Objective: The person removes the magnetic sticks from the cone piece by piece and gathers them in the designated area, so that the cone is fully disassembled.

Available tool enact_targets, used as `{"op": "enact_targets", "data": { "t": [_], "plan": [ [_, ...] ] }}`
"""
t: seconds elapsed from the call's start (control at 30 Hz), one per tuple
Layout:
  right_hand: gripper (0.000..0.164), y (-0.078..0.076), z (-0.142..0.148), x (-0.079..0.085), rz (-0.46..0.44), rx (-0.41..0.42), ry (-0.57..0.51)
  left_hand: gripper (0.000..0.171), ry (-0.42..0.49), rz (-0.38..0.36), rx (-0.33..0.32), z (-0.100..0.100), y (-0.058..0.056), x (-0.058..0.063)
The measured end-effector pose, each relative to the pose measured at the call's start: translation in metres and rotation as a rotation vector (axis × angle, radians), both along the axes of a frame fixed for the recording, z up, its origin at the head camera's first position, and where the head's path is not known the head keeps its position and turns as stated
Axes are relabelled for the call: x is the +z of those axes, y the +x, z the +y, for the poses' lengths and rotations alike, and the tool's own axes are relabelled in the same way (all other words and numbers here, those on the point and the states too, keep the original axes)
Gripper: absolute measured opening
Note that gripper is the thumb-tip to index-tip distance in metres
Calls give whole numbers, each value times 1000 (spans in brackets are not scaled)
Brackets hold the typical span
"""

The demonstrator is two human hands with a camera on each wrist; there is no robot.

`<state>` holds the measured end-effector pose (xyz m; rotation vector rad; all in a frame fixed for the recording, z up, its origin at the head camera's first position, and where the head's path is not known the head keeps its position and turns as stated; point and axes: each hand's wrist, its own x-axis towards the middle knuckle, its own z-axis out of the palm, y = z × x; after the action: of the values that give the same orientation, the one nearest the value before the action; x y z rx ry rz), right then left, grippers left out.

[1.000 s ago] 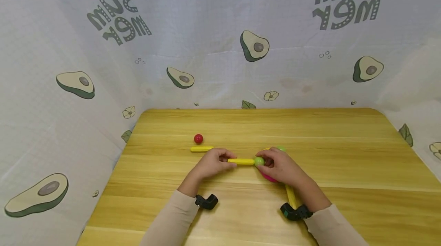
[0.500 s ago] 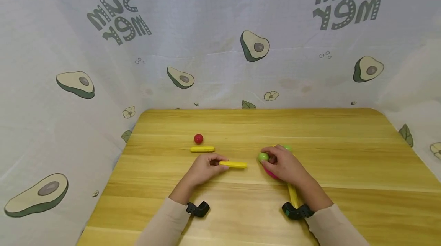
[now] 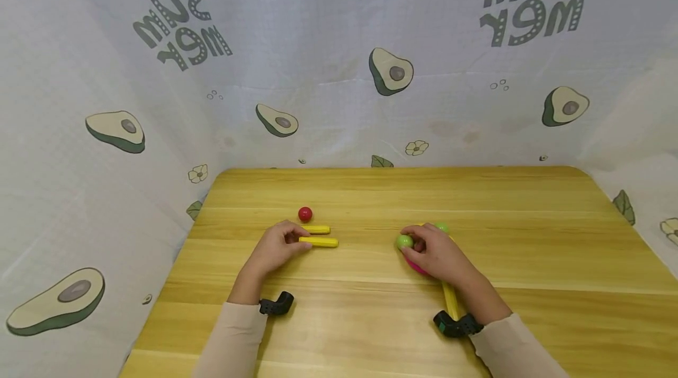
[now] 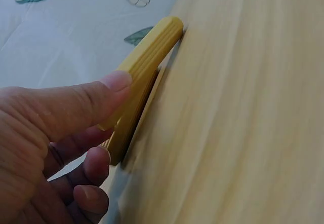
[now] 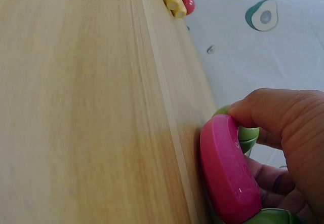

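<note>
My left hand (image 3: 278, 245) pinches a ridged yellow stick (image 3: 320, 242) between thumb and fingers, close over the table. Just behind it lies a second yellow stick (image 3: 318, 229), its left end hidden by the fingers. On the right, my right hand (image 3: 436, 251) pinches a light green ball (image 3: 405, 241) between thumb and fingertips. A curved pink piece (image 5: 228, 168) sits beside that ball, under the hand. Another green ball (image 3: 442, 228) shows past the knuckles, and a yellow stick (image 3: 451, 300) runs toward the front below the wrist. The hand hides where these parts meet.
A small red ball (image 3: 305, 214) rests behind the yellow sticks on the left. The wooden table (image 3: 371, 319) ends at the back against a white cloth (image 3: 328, 72) printed with avocados. Black bands with camera mounts sit on both wrists.
The yellow stick has come away from the green ball and moved left in my left hand, beside the other stick. My right hand shifted slightly, then stayed put, still pinching the green ball.
</note>
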<state>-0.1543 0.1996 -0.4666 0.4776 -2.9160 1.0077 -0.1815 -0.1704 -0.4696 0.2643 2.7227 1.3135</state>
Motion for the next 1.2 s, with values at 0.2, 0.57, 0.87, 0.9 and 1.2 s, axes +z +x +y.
{"op": "enact_targets", "data": {
  "t": [0.2,0.57,0.87,0.9,1.2],
  "plan": [
    [32,0,1,0,-14,-11,1,23,-52,-57,66,-13,0,5],
    [32,-1,0,1,-27,-23,6,20,-127,20,108,-15,-2,5],
    [32,-1,-1,1,-39,-29,10,21,-114,43,111,-14,-4,0],
    [32,-1,-1,0,-39,-30,11,21,-110,42,114,-14,-4,0],
    [33,-1,-2,0,-35,-34,12,24,-87,27,127,-14,-4,-2]
  ]
}}
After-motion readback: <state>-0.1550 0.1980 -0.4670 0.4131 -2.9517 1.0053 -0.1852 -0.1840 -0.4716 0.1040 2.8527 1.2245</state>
